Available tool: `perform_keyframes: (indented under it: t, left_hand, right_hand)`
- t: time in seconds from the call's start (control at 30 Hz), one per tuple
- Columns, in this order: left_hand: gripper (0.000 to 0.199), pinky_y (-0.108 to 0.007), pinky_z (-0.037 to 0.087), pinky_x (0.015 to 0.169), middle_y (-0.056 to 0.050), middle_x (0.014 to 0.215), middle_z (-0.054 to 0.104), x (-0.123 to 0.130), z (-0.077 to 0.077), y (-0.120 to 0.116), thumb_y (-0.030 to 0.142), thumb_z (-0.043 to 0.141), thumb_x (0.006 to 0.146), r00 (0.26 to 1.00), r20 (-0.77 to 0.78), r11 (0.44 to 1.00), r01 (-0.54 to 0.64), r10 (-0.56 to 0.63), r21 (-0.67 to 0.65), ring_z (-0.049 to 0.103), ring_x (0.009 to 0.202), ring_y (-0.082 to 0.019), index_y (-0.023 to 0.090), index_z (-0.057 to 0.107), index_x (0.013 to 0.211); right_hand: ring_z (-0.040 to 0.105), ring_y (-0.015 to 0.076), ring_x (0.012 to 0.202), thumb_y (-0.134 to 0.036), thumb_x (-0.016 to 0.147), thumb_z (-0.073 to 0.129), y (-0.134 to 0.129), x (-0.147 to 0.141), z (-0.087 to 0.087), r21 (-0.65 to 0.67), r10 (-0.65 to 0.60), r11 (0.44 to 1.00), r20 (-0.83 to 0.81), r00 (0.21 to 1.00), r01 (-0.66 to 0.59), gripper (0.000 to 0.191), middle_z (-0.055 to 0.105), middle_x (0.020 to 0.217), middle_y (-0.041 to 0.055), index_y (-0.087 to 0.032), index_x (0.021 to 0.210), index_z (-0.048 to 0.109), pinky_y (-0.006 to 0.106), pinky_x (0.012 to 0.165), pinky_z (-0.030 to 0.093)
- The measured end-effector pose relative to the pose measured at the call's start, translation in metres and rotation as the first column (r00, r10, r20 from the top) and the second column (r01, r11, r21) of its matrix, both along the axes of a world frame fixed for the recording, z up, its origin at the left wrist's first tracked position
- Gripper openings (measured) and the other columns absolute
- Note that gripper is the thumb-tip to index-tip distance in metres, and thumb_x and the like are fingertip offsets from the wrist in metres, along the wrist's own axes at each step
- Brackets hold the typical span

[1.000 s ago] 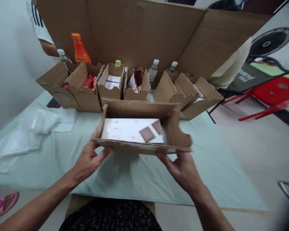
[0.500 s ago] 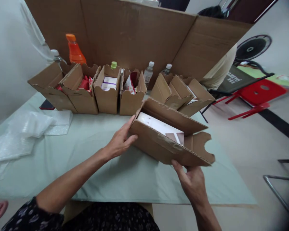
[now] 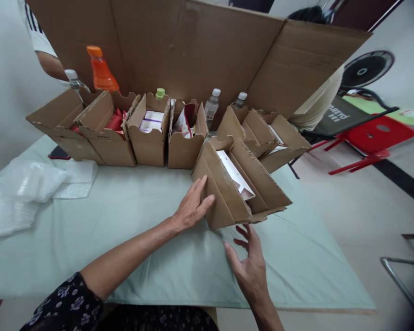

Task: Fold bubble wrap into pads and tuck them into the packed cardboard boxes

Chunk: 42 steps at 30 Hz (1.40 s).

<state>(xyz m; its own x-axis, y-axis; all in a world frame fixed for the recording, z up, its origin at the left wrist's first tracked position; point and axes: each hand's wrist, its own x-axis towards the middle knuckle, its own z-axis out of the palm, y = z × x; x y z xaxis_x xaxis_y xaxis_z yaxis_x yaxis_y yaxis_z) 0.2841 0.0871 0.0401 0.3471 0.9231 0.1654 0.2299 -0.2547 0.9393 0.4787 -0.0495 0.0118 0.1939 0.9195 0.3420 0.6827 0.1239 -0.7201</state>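
Observation:
An open-topped cardboard bin (image 3: 224,200) stands at an angle on the cloth, right of the middle, with a white box (image 3: 235,174) inside. My left hand (image 3: 194,205) lies against the bin's left side, fingers stretched out. Just below the bin's near end is my right hand (image 3: 250,264), its fingers spread and curved, holding nothing. The fingertips come close to the bin's lower edge; whether they touch it I cannot tell.
Behind is a row of similar cardboard bins (image 3: 146,151) with packets and boxes inside. Bottles, one an orange bottle (image 3: 103,73), stand behind them before a tall cardboard panel (image 3: 193,50). Bubble wrap (image 3: 27,184) lies at left. A person's arm (image 3: 50,64) shows beyond the panel.
The bin has turned, its near end swinging toward me, and now sits more upright. My right hand has let go of it and moved down-left. A person's arm has appeared at upper left.

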Motion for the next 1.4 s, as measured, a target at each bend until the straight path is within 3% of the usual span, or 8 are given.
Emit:
perform_keyframes:
  t: [0.23, 0.43, 0.67, 0.9, 1.07, 1.17, 1.3, 1.4]
  left_hand:
    - [0.072, -0.052, 0.021, 0.133, -0.018, 0.170, 0.033, 0.017, -0.003, 0.006, 0.054, 0.040, 0.102, 0.998, 0.036, 0.999, -0.046, 0.045, 0.023, 0.027, 0.160, -0.031, 0.015, 0.030, 0.162]
    - [0.071, -0.052, 0.019, 0.133, -0.016, 0.171, 0.031, 0.025, -0.006, 0.013, 0.053, 0.039, 0.103, 0.998, 0.040, 0.999, -0.046, 0.045, 0.023, 0.024, 0.161, -0.029, 0.016, 0.030, 0.163]
    - [0.075, -0.050, 0.016, 0.133, -0.017, 0.172, 0.029, 0.030, -0.010, 0.030, 0.054, 0.040, 0.101, 0.999, 0.019, 0.998, -0.026, 0.025, 0.052, 0.020, 0.163, -0.028, 0.012, 0.029, 0.162]
    - [0.071, -0.045, 0.017, 0.133, -0.017, 0.170, 0.033, 0.014, -0.001, 0.067, 0.050, 0.033, 0.103, 0.996, -0.012, 0.989, -0.093, 0.092, -0.118, 0.027, 0.161, -0.026, 0.008, 0.035, 0.160]
    - [0.067, -0.051, 0.022, 0.132, -0.014, 0.162, 0.048, -0.012, -0.015, 0.034, 0.056, 0.032, 0.104, 0.990, -0.140, 0.984, 0.003, -0.028, -0.177, 0.038, 0.156, -0.029, 0.014, 0.050, 0.153]
    - [0.067, -0.053, 0.025, 0.130, -0.016, 0.158, 0.053, -0.025, -0.027, 0.006, 0.055, 0.030, 0.105, 0.982, -0.184, 0.987, 0.022, -0.051, -0.157, 0.039, 0.155, -0.030, 0.011, 0.055, 0.149]
    - [0.062, -0.054, 0.029, 0.129, -0.017, 0.155, 0.057, -0.033, -0.034, -0.014, 0.052, 0.034, 0.106, 0.986, -0.148, 0.990, 0.063, -0.082, -0.130, 0.036, 0.156, -0.031, 0.011, 0.058, 0.146]
    - [0.057, -0.056, 0.032, 0.128, -0.016, 0.151, 0.060, -0.034, -0.037, -0.016, 0.049, 0.035, 0.106, 0.991, -0.107, 0.992, 0.064, -0.076, -0.106, 0.039, 0.154, -0.031, 0.013, 0.060, 0.143]
  right_hand:
    - [0.063, 0.0327, 0.126, -0.038, 0.097, 0.062, 0.030, 0.004, 0.012, -0.047, 0.041, 0.998, 0.074, 0.996, -0.037, 0.070, 0.051, 0.150, 0.0188, -0.029, 0.160, 0.032, 0.047, 0.084, 0.064]
    - [0.066, 0.0308, 0.119, -0.038, 0.098, 0.060, 0.046, 0.005, 0.003, 0.002, 0.024, 1.000, 0.128, 0.992, -0.024, 0.072, 0.052, 0.149, 0.0196, -0.027, 0.162, 0.029, 0.044, 0.078, 0.064]
    - [0.060, 0.0341, 0.128, -0.040, 0.097, 0.060, 0.057, 0.003, -0.005, -0.014, 0.077, 0.997, 0.173, 0.982, -0.076, 0.078, 0.051, 0.150, 0.0196, -0.027, 0.165, 0.025, 0.049, 0.083, 0.064]
    - [0.044, 0.0361, 0.148, -0.041, 0.094, 0.058, 0.124, -0.012, -0.002, -0.122, 0.238, 0.968, 0.198, 0.951, -0.217, 0.081, 0.040, 0.163, 0.0199, -0.021, 0.166, 0.026, 0.057, 0.105, 0.056]
    - [0.044, 0.0380, 0.149, -0.040, 0.088, 0.061, 0.196, -0.025, 0.005, -0.177, 0.254, 0.959, 0.201, 0.946, -0.220, 0.082, 0.044, 0.160, 0.0239, -0.013, 0.160, 0.036, 0.060, 0.116, 0.046]
    - [0.040, 0.0376, 0.152, -0.037, 0.085, 0.062, 0.221, -0.022, 0.005, -0.182, 0.237, 0.963, 0.214, 0.948, -0.199, 0.081, 0.044, 0.161, 0.0253, -0.009, 0.158, 0.039, 0.060, 0.122, 0.038]
    - [0.038, 0.0383, 0.153, -0.037, 0.085, 0.061, 0.214, -0.012, 0.007, -0.181, 0.216, 0.966, 0.176, 0.961, -0.184, 0.078, 0.040, 0.163, 0.0257, -0.010, 0.155, 0.042, 0.059, 0.113, 0.048]
    - [0.050, 0.0364, 0.144, -0.038, 0.088, 0.059, 0.198, -0.018, 0.030, -0.072, 0.236, 0.971, 0.164, 0.958, -0.227, 0.062, 0.050, 0.156, 0.0214, -0.017, 0.146, 0.054, 0.052, 0.097, 0.058]
